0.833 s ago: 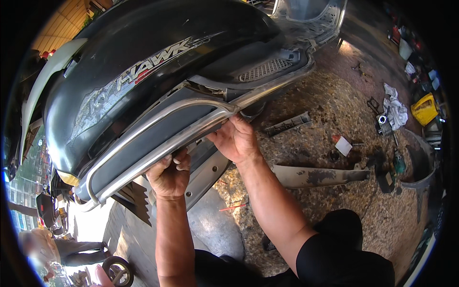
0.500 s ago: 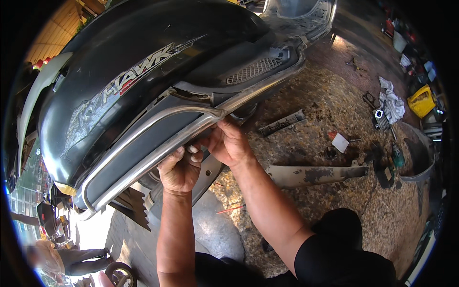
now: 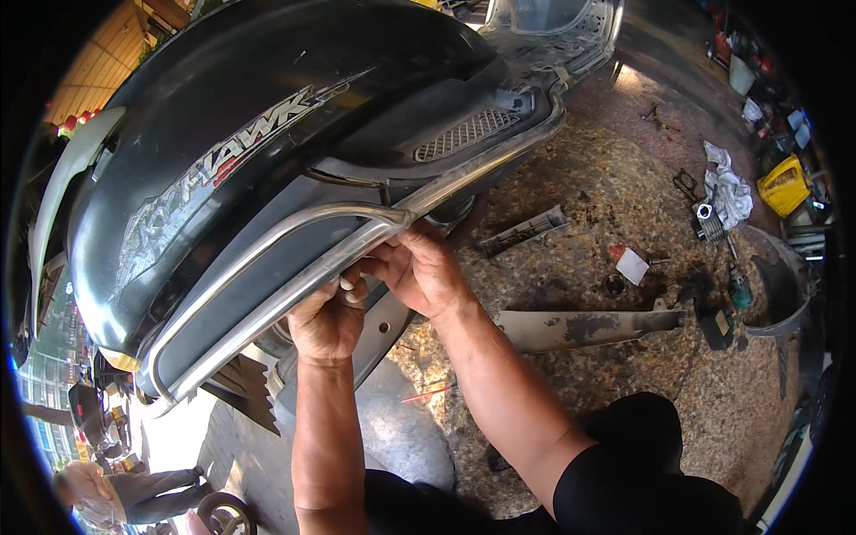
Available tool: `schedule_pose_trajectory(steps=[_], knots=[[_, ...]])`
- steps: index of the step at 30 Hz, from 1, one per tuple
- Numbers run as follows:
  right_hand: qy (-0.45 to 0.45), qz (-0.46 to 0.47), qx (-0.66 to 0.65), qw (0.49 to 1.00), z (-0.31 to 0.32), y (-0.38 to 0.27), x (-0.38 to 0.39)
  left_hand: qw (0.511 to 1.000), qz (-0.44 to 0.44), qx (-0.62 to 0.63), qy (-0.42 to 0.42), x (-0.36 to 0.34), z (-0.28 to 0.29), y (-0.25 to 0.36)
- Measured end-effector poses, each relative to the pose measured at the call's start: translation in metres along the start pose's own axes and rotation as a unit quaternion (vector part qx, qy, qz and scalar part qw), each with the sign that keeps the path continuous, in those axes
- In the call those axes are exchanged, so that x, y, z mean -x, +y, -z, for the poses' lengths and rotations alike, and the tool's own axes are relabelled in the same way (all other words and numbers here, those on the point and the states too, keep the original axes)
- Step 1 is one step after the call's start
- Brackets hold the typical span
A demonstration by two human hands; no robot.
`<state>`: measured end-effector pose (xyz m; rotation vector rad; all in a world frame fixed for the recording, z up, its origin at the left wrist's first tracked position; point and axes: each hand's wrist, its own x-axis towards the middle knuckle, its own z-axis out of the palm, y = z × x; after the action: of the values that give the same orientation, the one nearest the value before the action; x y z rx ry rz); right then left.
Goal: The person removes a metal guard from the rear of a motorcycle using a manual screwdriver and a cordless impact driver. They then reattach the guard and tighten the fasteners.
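A black scooter body [image 3: 267,80] with a decal on its side fills the upper left. Along its lower edge runs a chrome tubular rail [image 3: 276,312] around a dark side panel [image 3: 267,267]. My left hand [image 3: 325,330] is under the rail, fingers curled up against its underside; what they hold is hidden. My right hand [image 3: 423,276] reaches under the rail joint just to the right, fingers bent toward my left fingertips, their grip partly hidden. A plate with holes [image 3: 374,343] shows below my hands.
On the speckled ground lie a long scuffed panel [image 3: 571,330], a small dark part [image 3: 526,230], a white rag [image 3: 727,187], a yellow container [image 3: 783,185] and a curved dark part [image 3: 776,285]. At lower left are another person [image 3: 134,495] and a wheel [image 3: 223,517].
My two hands have moved closer together under the rail, my left one rightward and my right one slightly leftward. The scooter sits slightly farther left in view.
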<state>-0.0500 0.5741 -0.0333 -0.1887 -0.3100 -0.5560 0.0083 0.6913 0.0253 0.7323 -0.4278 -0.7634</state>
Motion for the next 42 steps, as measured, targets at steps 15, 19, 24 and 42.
schedule_pose_trajectory(steps=[15, 19, 24, 42], knots=[[0.109, -0.046, 0.188, 0.975, -0.014, -0.026, 0.01, 0.991, -0.072, -0.08, 0.08, -0.003, -0.011, -0.018], [0.157, -0.082, 0.444, 0.878, -0.032, -0.066, 0.015, 0.992, -0.055, -0.067, 0.097, -0.003, -0.006, -0.018], [0.098, -0.019, 0.684, 0.723, -0.061, -0.101, 0.01, 0.991, -0.052, -0.068, 0.1, -0.002, -0.006, -0.018], [-0.034, 0.078, 0.85, 0.52, -0.1, -0.095, -0.05, 0.989, -0.068, -0.06, 0.113, -0.007, -0.017, -0.026]])
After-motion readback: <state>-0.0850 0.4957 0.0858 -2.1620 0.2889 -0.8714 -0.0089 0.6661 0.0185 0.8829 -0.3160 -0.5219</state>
